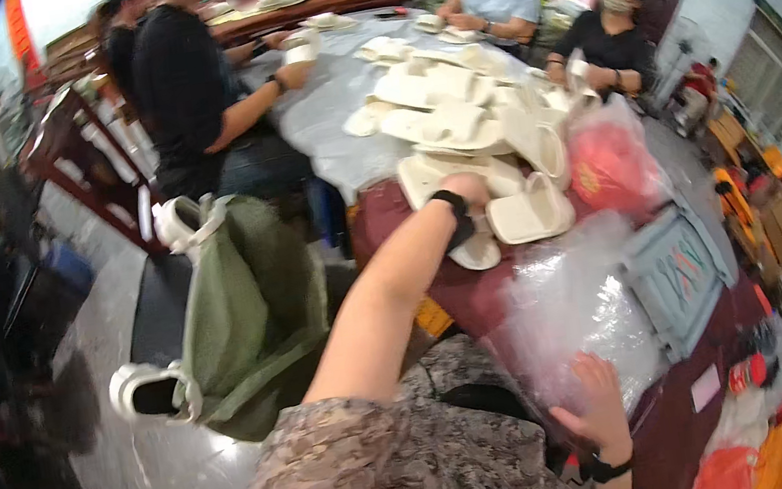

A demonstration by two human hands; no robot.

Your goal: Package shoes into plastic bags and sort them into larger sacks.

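My left arm reaches forward across the table, and my left hand (471, 189) is at the near side of a heap of cream slippers (433, 86). It touches or lies just over a slipper (417, 180); its fingers are hidden, so I cannot tell if it grips one. Right beside it sits another cream slipper (530, 212) with a wide strap. Close to me, my right hand (592, 404) is open with fingers spread, at the edge of a clear plastic bag (577, 303). Nothing shows in its grasp.
A grey-blue plastic tray (679, 277) with small coloured items stands right of the bag. Behind it is a pink-red plastic bag (609, 161). A chair (92, 173) and a green fabric sack (254, 305) stand left. Several people handle slippers around the table (319, 134).
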